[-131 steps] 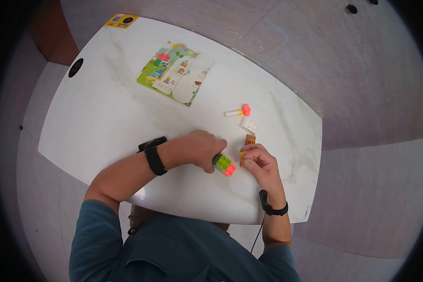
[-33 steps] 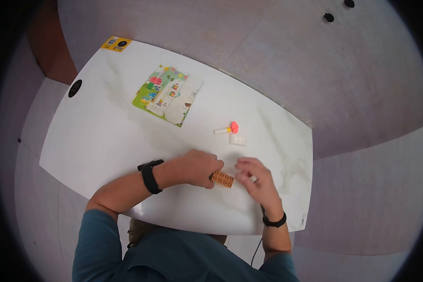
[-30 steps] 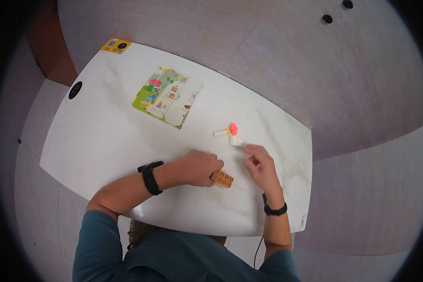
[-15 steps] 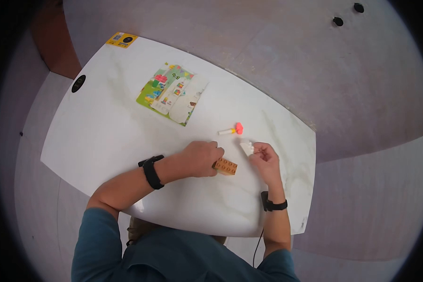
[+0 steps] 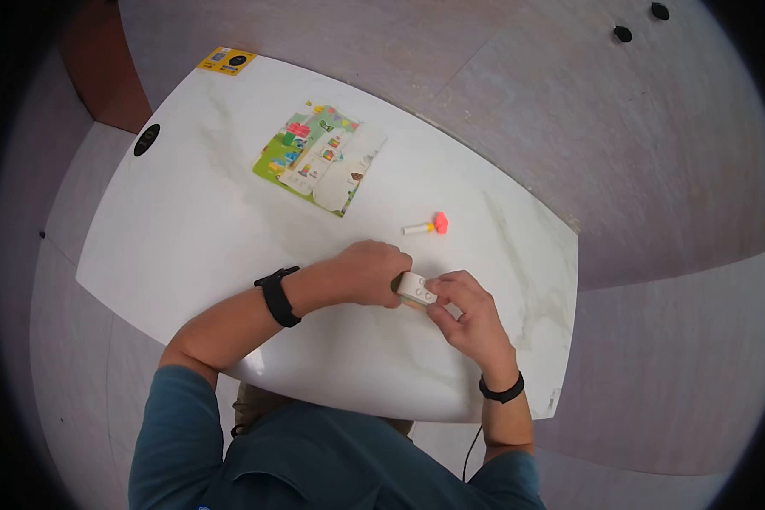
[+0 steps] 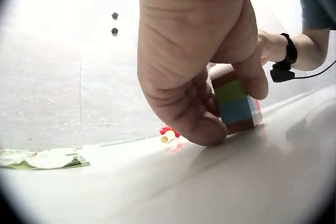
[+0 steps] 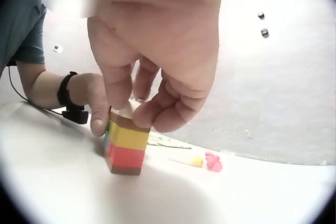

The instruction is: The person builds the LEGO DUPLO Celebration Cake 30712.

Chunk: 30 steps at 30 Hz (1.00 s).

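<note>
My left hand (image 5: 374, 272) grips a stack of toy building bricks (image 7: 128, 148) upright on the white table, thumb on one side and fingers on the other. In the right wrist view the stack shows brown, red, yellow and brown layers from the bottom up; blue and green bricks (image 6: 233, 103) show in the left wrist view. My right hand (image 5: 469, 314) pinches a white brick (image 5: 414, 286) with a rounded end, at the top of the stack. Its fingers partly cover the studs. Beyond both hands lies a white stick piece (image 5: 415, 229) with a yellow collar and pink flower-like end (image 5: 441, 223).
An illustrated leaflet (image 5: 314, 157) lies flat toward the far side of the table (image 5: 187, 229). A yellow sticker (image 5: 226, 60) and a black oval fitting (image 5: 147, 140) are near the left edge. A cable hangs from the right wrist.
The separate brown brick went onto the stack, over the green and red ones. My right hand then picked up the white brick and brought it left to the stack's top.
</note>
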Each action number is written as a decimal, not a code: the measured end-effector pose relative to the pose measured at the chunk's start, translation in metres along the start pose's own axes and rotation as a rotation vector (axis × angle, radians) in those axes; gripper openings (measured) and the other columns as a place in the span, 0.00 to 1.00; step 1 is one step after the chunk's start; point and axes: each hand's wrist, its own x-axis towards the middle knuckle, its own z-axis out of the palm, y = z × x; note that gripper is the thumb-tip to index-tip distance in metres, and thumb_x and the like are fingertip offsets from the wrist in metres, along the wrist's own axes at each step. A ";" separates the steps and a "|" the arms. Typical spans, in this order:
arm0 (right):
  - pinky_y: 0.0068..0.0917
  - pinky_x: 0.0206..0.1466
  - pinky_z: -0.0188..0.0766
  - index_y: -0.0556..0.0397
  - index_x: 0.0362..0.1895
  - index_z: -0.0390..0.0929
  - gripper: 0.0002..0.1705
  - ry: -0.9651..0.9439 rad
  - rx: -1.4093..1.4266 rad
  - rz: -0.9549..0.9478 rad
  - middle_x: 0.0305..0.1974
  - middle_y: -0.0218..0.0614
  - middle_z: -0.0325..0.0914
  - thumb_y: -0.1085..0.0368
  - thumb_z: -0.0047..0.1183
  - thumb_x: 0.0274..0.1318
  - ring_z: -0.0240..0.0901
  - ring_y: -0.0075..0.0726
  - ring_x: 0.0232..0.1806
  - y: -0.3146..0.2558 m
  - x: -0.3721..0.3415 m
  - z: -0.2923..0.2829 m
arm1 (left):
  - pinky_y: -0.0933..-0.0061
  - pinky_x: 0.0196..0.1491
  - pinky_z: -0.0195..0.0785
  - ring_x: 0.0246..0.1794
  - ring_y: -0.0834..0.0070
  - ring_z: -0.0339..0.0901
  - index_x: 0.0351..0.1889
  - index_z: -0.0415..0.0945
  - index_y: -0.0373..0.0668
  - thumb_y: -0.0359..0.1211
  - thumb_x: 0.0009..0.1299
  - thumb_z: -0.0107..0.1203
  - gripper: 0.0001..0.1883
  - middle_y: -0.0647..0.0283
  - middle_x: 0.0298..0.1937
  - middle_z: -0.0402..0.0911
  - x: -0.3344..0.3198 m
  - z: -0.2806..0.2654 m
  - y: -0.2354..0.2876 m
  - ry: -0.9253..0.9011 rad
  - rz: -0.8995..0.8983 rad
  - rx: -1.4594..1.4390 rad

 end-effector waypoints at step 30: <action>0.32 0.50 0.80 0.53 0.59 0.84 0.21 0.076 -0.105 0.067 0.56 0.43 0.82 0.72 0.64 0.60 0.81 0.39 0.44 0.091 0.099 -0.009 | 0.55 0.49 0.76 0.46 0.57 0.84 0.45 0.83 0.46 0.45 0.65 0.67 0.17 0.59 0.40 0.84 -0.010 0.002 0.019 0.107 0.095 0.034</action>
